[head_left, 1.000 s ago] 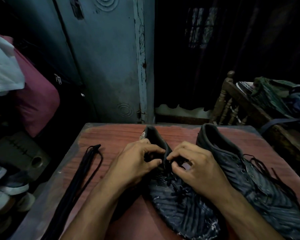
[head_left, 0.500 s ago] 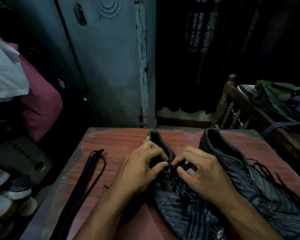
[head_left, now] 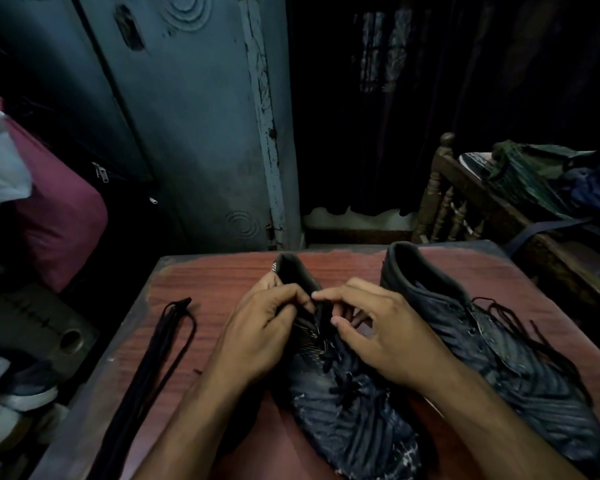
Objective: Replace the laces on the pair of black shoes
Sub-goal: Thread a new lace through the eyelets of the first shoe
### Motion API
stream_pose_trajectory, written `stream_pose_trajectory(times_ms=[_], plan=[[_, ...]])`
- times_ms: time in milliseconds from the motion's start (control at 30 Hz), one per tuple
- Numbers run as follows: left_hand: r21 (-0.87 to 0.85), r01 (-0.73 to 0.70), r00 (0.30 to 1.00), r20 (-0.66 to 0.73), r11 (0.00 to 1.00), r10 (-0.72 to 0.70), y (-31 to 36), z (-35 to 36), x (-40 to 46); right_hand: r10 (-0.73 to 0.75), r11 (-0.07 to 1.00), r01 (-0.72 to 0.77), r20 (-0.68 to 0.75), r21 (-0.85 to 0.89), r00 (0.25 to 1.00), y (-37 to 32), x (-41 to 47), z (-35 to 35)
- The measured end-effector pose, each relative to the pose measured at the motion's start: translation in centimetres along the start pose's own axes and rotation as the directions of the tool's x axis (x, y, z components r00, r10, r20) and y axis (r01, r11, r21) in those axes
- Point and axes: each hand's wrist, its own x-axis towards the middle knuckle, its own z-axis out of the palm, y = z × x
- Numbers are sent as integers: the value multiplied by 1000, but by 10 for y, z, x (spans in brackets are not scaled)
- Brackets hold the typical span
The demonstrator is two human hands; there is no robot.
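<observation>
2 hands (head_left: 321, 336) curled, pinching shoe (head_left: 354, 403) collar

On the table (head_left: 222, 282): spare laces (head_left: 160, 348) at left; near shoe (head_left: 354, 410) at centre, under left hand (head_left: 260, 337) and right hand (head_left: 385, 337) (fingers meeting at its collar); second shoe (head_left: 499, 358) just right, laces trailing rightward. Behind: cabinet (head_left: 187, 133). Far right: wooden rail (head_left: 444, 202).

black shoes (head_left: 499, 358) side by side, spare laces (head_left: 153, 368) left
</observation>
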Motion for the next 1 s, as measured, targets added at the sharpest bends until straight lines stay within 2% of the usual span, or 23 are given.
stream_pose_trajectory(times_ms=[233,300,367,533,700,867,1000], plan=[[-59,-20,992,-129,998,12,1,-2,0,27,998,-27,1,63,1000,-1,0,1],[-101,-45,992,-119,994,33,3,-4,1,37,998,-37,-4,51,999,0,0,0],[-105,-71,997,-51,992,66,3,-8,0,53,998,-53,5,37,999,1,0,-2],[140,-193,979,88,971,182,-11,-8,-1,115,993,-115,14,-18,993,5,0,-1],[324,-261,964,125,909,233,-14,-5,0,96,995,-96,-17,-10,995,1,1,-2],[150,-211,974,112,966,196,-13,-6,1,131,991,-130,-27,29,991,3,1,-3],[58,-222,968,131,973,214,-16,-7,2,133,991,-133,-30,3,991,4,1,-3]])
